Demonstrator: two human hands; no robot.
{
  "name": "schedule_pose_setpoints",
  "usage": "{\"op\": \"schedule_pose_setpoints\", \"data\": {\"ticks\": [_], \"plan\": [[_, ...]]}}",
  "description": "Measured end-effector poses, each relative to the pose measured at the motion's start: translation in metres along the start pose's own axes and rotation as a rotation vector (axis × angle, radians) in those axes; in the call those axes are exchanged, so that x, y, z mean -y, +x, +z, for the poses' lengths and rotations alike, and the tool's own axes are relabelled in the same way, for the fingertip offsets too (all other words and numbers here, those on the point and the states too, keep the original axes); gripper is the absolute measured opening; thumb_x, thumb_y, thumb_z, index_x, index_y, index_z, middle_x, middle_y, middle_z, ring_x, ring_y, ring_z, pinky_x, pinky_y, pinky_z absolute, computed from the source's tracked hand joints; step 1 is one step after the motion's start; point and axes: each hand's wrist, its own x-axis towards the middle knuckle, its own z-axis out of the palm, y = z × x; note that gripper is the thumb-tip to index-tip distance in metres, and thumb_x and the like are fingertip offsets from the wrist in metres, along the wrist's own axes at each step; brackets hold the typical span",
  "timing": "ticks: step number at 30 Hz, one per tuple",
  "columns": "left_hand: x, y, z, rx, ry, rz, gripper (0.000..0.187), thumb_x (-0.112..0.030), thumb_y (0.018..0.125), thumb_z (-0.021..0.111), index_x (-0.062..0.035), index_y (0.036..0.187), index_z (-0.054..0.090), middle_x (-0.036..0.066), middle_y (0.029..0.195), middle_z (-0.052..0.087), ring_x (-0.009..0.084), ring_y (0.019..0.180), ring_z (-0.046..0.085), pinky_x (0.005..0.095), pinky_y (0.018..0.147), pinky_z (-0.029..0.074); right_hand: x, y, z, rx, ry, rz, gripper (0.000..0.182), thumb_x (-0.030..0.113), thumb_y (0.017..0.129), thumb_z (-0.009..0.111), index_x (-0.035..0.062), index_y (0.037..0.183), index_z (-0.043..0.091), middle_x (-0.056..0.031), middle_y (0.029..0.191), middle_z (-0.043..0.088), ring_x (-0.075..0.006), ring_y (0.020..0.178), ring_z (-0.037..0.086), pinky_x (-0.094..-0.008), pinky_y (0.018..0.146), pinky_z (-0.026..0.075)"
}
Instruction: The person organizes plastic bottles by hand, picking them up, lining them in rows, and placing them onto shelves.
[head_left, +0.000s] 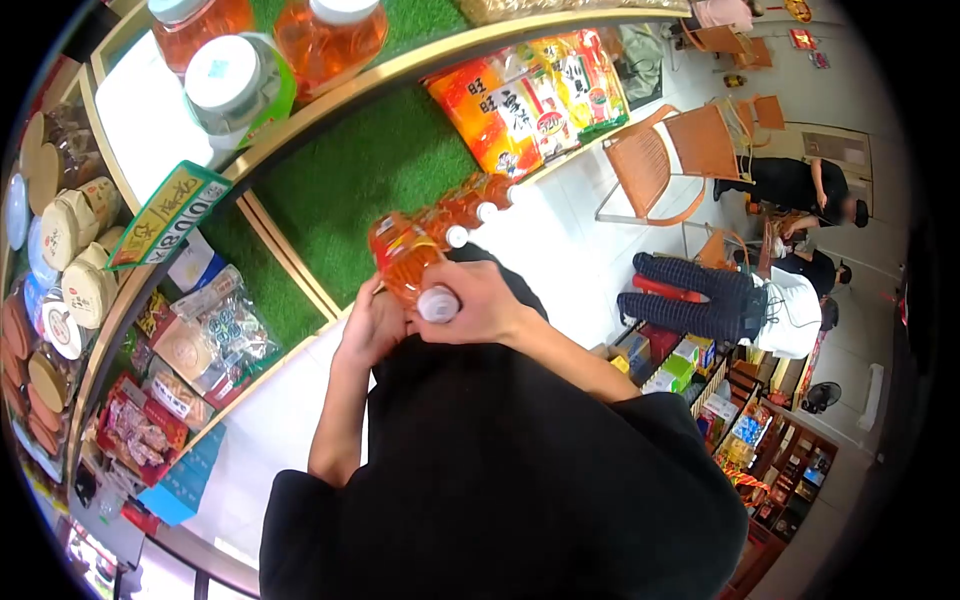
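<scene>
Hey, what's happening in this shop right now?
A person in black holds a pack of orange drink bottles with both hands: the right hand grips the white-capped end, and the left hand supports it from the other side. The pack is raised beside a green-turfed shelf. Snack bags lie further along it. Other people crouch by orange chairs.

A row of bottles (440,240) lies between the left hand (368,325) and right hand (475,300), before the green shelf (370,170). Snack bags (530,95) lie on that shelf, right of the bottles. Chairs (680,150) stand farther right.
</scene>
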Motion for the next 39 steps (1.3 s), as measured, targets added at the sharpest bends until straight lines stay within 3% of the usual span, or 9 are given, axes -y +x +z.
{"op": "schedule_pose_setpoints", "data": {"ticks": [7, 14, 22, 26, 30, 32, 34, 36, 39], "plan": [[0.024, -0.034, -0.060, -0.409, 0.284, -0.010, 0.085, -0.073, 0.092, 0.020, -0.0053, 0.131, 0.054, 0.010, 0.114, 0.066, 0.0207, 0.099, 0.062, 0.0394, 0.089, 0.048, -0.029, -0.004, 0.061, 0.441, 0.006, 0.193, 0.041, 0.028, 0.070, 0.081, 0.0084, 0.093, 0.054, -0.0139, 0.076, 0.065, -0.0344, 0.068, 0.066, -0.0407, 0.059, 0.052], [0.039, 0.041, -0.129, -0.710, 0.223, -0.059, 0.075, -0.064, 0.098, 0.015, -0.0047, 0.130, 0.048, 0.014, 0.114, 0.065, 0.0265, 0.101, 0.063, 0.0442, 0.090, 0.051, -0.100, 0.005, 0.118, 0.490, -0.230, 0.160, 0.041, 0.034, 0.074, 0.074, 0.0067, 0.095, 0.051, -0.0165, 0.070, 0.065, -0.0387, 0.067, 0.066, -0.0470, 0.061, 0.052], [0.037, 0.074, -0.173, -0.613, 0.105, 0.081, 0.057, -0.051, 0.100, 0.020, -0.0098, 0.124, 0.051, 0.014, 0.098, 0.067, 0.0248, 0.097, 0.065, 0.0429, 0.087, 0.053, -0.121, -0.012, 0.136, 0.424, -0.378, 0.336, 0.044, 0.039, 0.078, 0.071, 0.0075, 0.102, 0.050, -0.0170, 0.072, 0.066, -0.0364, 0.069, 0.067, -0.0485, 0.060, 0.050], [0.028, 0.064, -0.171, -0.607, 0.279, 0.001, 0.053, -0.050, 0.100, 0.023, -0.0126, 0.125, 0.051, 0.011, 0.109, 0.065, 0.0229, 0.095, 0.066, 0.0424, 0.085, 0.055, -0.090, 0.000, 0.107, 0.362, -0.230, 0.321, 0.035, 0.037, 0.087, 0.065, 0.0065, 0.102, 0.055, -0.0182, 0.074, 0.066, -0.0359, 0.072, 0.067, -0.0464, 0.064, 0.052], [0.031, 0.062, -0.150, -0.548, 0.398, 0.161, 0.048, -0.049, 0.098, 0.036, -0.0169, 0.131, 0.050, 0.005, 0.116, 0.063, 0.0192, 0.097, 0.065, 0.0374, 0.079, 0.057, 0.001, 0.020, 0.011, 0.140, 0.651, 0.371, 0.022, 0.025, 0.098, 0.054, 0.0033, 0.102, 0.058, -0.0109, 0.074, 0.067, -0.0229, 0.069, 0.068, -0.0345, 0.059, 0.051], [0.036, 0.056, -0.149, -0.583, 0.471, 0.181, 0.045, -0.047, 0.097, 0.037, -0.0163, 0.127, 0.052, 0.005, 0.112, 0.062, 0.0189, 0.095, 0.064, 0.0369, 0.077, 0.056, 0.060, 0.012, -0.062, 0.008, 0.746, -0.029, 0.022, 0.025, 0.099, 0.053, 0.0039, 0.092, 0.055, -0.0074, 0.076, 0.060, -0.0165, 0.066, 0.062, -0.0311, 0.057, 0.048], [0.039, 0.058, -0.146, -0.606, 0.555, 0.184, 0.043, -0.046, 0.097, 0.038, -0.0157, 0.123, 0.053, 0.005, 0.109, 0.062, 0.0186, 0.092, 0.064, 0.0365, 0.075, 0.054, 0.105, -0.003, -0.113, -0.161, 0.776, -0.622, 0.062, 0.066, 0.090, 0.052, 0.0046, 0.078, 0.053, -0.0049, 0.067, 0.050, -0.0232, 0.055, 0.055, -0.0327, 0.047, 0.042], [0.045, 0.061, -0.142, -0.634, 0.645, 0.184, 0.040, -0.045, 0.096, 0.040, -0.0151, 0.120, 0.054, 0.005, 0.105, 0.062, 0.0184, 0.089, 0.063, 0.0360, 0.073, 0.053, 0.147, -0.031, -0.164, -0.130, 0.762, -0.993, 0.055, 0.057, 0.088, 0.062, 0.0031, 0.086, 0.053, -0.0059, 0.070, 0.051, -0.0274, 0.060, 0.057, -0.0342, 0.049, 0.042], [0.058, 0.063, -0.140, -0.679, 0.782, 0.159, 0.037, -0.043, 0.095, 0.041, -0.0142, 0.114, 0.055, 0.005, 0.099, 0.062, 0.0180, 0.084, 0.062, 0.0353, 0.069, 0.052, 0.186, -0.085, -0.210, -0.190, 0.738, -1.192, 0.057, 0.055, 0.087, 0.064, -0.0011, 0.097, 0.061, -0.0060, 0.068, 0.057, -0.0233, 0.056, 0.060, -0.0298, 0.042, 0.043]]}}
